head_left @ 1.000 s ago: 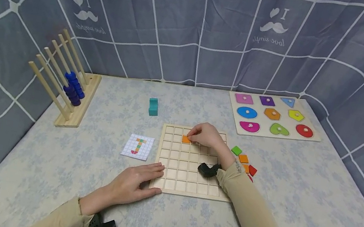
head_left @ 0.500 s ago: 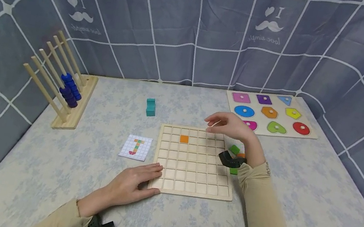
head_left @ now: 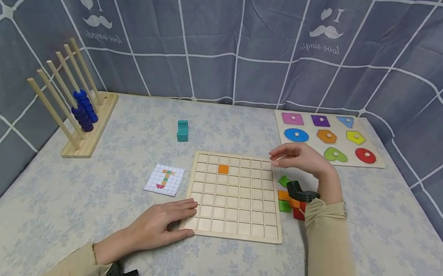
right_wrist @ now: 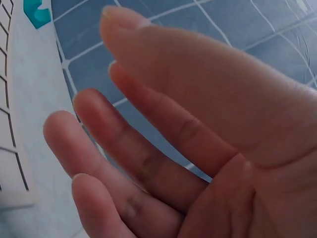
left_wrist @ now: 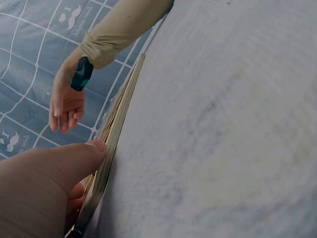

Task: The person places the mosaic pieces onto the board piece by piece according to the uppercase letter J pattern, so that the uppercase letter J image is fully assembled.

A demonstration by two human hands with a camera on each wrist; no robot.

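A wooden grid board [head_left: 237, 202] lies on the table, with one orange square tile [head_left: 223, 169] in a cell of its second row. My left hand [head_left: 165, 224] rests on the board's near left corner, fingers over the frame; in the left wrist view the thumb [left_wrist: 81, 156] lies along its edge. Above the board's far right corner hovers my right hand [head_left: 303, 159], its fingers loosely bent and nothing between them, as the right wrist view also shows. Beside the board's right edge lie loose tiles, among them a green tile [head_left: 284, 206] and a red tile [head_left: 298, 214], partly hidden by the wrist.
Left of the board lies a pattern card [head_left: 164, 179] with a J of coloured squares. Behind it stands a teal block [head_left: 182, 131]. A wooden peg rack [head_left: 101, 125] with blue beads is at the far left, a knobbed shape puzzle [head_left: 358, 161] at the back right.
My right hand has let go of the orange tile, leaving it in its cell, and moved right and up off the board. The left hand has stayed on the board's corner.
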